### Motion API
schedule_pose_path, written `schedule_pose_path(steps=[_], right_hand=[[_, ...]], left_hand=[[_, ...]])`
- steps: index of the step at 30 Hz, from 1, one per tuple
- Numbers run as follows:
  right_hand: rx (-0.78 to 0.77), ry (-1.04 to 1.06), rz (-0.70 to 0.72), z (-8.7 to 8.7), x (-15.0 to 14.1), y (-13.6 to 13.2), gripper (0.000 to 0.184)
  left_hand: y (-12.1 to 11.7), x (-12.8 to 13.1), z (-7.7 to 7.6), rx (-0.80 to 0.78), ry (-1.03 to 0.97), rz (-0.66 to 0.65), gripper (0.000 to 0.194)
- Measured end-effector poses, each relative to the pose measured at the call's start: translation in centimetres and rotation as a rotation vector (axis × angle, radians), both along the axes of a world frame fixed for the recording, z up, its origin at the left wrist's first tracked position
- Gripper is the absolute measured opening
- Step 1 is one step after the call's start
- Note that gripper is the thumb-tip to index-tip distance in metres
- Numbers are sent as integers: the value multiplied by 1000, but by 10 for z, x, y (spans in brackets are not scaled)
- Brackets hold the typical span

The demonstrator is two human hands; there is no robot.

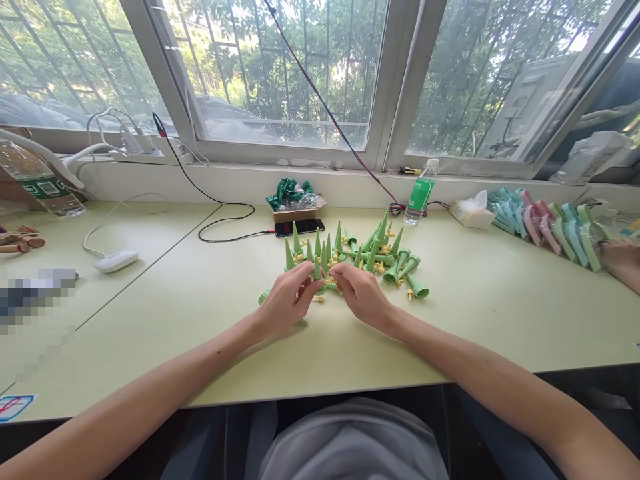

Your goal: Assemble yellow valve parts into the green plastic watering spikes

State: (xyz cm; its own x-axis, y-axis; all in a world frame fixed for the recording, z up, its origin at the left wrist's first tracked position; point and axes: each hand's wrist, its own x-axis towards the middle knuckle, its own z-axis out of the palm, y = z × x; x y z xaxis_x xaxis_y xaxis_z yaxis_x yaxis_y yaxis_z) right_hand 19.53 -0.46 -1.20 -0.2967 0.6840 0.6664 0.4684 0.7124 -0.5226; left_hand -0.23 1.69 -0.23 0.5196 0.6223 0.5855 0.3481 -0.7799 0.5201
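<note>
My left hand (295, 291) is closed around a green plastic cone (317, 269), whose pointed tip shows above the fingers. Close on its right, my right hand (361, 292) has thumb and fingers pinched together; whatever is between them is hidden or too small to name. Around and behind both hands spreads a pile of green cones (371, 261), some upright on their wide ends, others lying on their sides. Small yellow plastic pieces (410, 294) are scattered among them. A lying cone (419, 288) with its hollow end toward me rests at the pile's right edge.
Behind the pile lie a black phone (300, 227) on a cable and a small box (299, 212) with green plastic. A water bottle (421, 192) and tissue pack (472, 212) stand further right, near bagged pastel items (555, 223) and another person's hand (623, 262). A white device (117, 261) lies left.
</note>
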Motion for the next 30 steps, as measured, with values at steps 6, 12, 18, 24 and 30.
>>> schedule_pose_path(steps=[6, 12, 18, 24, 30], right_hand=[[-77, 41, -25, -1, 1, 2, 26], [-102, 91, -10, 3, -1, 0, 24], [-103, 103, 5, 2, -2, 0, 23], [-144, 91, -24, -3, -1, 1, 26], [-223, 139, -6, -3, -2, 0, 20]], left_hand=[[-3, 0, 2, -64, -9, 8, 13], [-6, 4, 8, -203, -134, 43, 15], [-5, 4, 7, -223, -174, 39, 16], [-5, 3, -1, -60, -78, 3, 14], [-5, 1, -3, 40, -48, 6, 8]])
